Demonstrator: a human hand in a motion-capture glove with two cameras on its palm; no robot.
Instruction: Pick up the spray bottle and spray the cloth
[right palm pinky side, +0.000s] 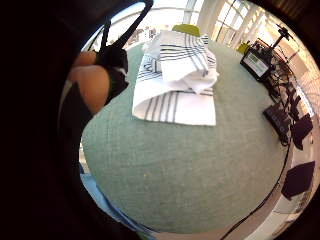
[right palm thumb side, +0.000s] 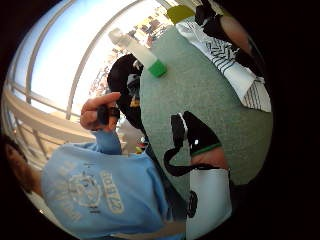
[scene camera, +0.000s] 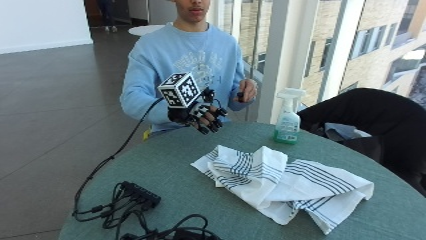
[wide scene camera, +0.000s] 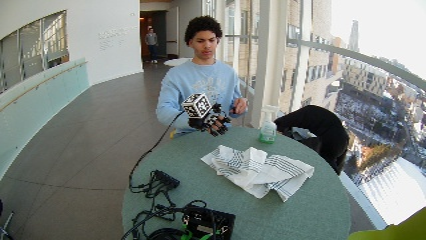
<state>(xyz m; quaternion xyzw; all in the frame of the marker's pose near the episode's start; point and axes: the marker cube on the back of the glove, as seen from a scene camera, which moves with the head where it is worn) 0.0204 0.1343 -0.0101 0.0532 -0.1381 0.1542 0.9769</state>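
In the outside view a person in a light blue sweatshirt (scene camera: 180, 60) sits behind the round table with the green cloth cover (scene camera: 200, 200). The black-gloved right hand (scene camera: 200, 116) hangs in the air above the table edge nearest the person, with its fingers hanging relaxed and holding nothing. The clear plastic spray bottle with a white trigger head and green liquid at the bottom (scene camera: 288, 117) stands upright on the table, well apart from this hand, on the window side. The crumpled white cloth with dark stripes (scene camera: 283, 182) lies in the middle of the table, between the bottle and the near edge, touching neither the bottle nor the hand. The bare left hand (scene camera: 246, 91) is raised in front of the chest and pinches a small dark object, which I cannot identify. A black multi-socket box with black cables (scene camera: 136, 196) lies on the table, well apart from the cloth, and a black jacket over a chair (scene camera: 373, 120) is just behind the bottle. In the wide outside view the same layout shows, with a black device with a screen (wide scene camera: 210, 220) at the near table edge. In the little finger side palm view the striped cloth (right palm pinky side: 175, 80) lies on the green cover, with nothing between it and the palm. In the thumb side palm view the spray bottle (right palm thumb side: 137, 50) stands at the table edge, beside the dark jacket.
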